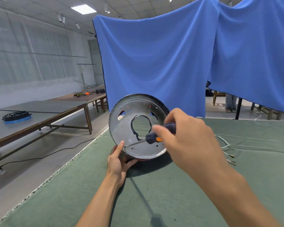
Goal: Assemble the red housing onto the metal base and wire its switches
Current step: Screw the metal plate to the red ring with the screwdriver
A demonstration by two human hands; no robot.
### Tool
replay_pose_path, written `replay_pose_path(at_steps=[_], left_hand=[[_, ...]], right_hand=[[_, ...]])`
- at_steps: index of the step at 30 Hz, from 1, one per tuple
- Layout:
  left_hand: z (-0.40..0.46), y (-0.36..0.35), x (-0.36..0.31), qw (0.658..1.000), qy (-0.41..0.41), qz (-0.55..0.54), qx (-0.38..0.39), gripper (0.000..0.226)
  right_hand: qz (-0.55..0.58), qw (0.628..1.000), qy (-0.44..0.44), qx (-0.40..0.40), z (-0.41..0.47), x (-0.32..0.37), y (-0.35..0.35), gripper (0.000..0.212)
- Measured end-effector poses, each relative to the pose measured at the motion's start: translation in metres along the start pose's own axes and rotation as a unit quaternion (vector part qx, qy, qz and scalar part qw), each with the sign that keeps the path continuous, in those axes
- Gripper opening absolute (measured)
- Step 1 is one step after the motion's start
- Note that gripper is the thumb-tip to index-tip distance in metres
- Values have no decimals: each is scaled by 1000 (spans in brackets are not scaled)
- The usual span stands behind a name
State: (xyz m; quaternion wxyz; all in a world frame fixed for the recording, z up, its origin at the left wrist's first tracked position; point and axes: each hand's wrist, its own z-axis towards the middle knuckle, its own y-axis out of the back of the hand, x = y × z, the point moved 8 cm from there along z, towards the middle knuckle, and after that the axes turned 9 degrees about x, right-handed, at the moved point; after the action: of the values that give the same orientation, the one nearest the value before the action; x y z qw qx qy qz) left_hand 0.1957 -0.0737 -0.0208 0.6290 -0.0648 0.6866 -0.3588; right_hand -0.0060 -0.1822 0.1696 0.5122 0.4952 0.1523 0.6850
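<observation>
Our left hand (120, 159) grips the tilted metal base (134, 128) (no legible writing); our right hand (184, 135) clasps the screwdriver (156, 136) on the worktop (170, 194).

round metal base (138, 128) tilted on edge, red housing (145, 160) barely visible beneath.

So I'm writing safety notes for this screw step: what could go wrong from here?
The screwdriver tip sits right beside the left hand's thumb on the metal base; a slip could jab it. The base is tilted up on its edge, steadied by that hand alone, so pushing from the right hand might tip it. The loose wires nearby could snag.
</observation>
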Motion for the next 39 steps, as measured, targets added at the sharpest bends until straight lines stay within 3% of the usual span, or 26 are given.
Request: replay_pose_path(at_steps=[2, 6, 9, 11, 15, 17, 20, 23, 25, 26, 30, 34, 39], left_hand=[[0, 1, -1, 1000, 1, 1, -2, 41], [1, 2, 0, 1000, 4, -3, -4, 42], [1, 2, 0, 1000, 4, 0, -3, 42], [1, 2, 1, 1000, 5, -5, -5, 42], [2, 2, 1, 1000, 6, -7, -10, 40], [1, 1, 0, 1000, 6, 4, -7, 40], [1, 2, 0, 1000, 5, 3, -7, 39], [1, 1, 0, 1000, 9, 2, -6, 40], [1, 1, 1, 1000, 11, 5, -7, 40], [1, 2, 1, 1000, 11, 6, -7, 40], [0, 3, 0, 1000, 3, 16, -10, 39], [0, 5, 1, 1000, 1, 13, -22, 44], [1, 5, 1, 1000, 4, -1, -21, 54]], right_hand=[[-41, 998, -39, -25, 1, -7, 7, 35], [101, 989, -75, 78, 4, -19, -6, 29], [26, 998, -52, 21, 3, -14, -1, 23], [-26, 997, -69, -15, 1, -13, 5, 35], [97, 989, -78, 77, 5, -20, -5, 27], [68, 995, -57, 51, 5, -17, -2, 20], [-17, 997, -70, -4, 3, -15, 7, 35], [84, 990, -73, 83, 6, -21, -5, 25], [92, 989, -61, 101, 5, -18, -6, 22], [72, 992, -56, 84, 5, -18, -3, 17], [-34, 997, -75, -1, 5, -21, 8, 40], [82, 991, -67, 85, 7, -23, -5, 21], [35, 999, -10, 8, 2, -9, 5, 17]])
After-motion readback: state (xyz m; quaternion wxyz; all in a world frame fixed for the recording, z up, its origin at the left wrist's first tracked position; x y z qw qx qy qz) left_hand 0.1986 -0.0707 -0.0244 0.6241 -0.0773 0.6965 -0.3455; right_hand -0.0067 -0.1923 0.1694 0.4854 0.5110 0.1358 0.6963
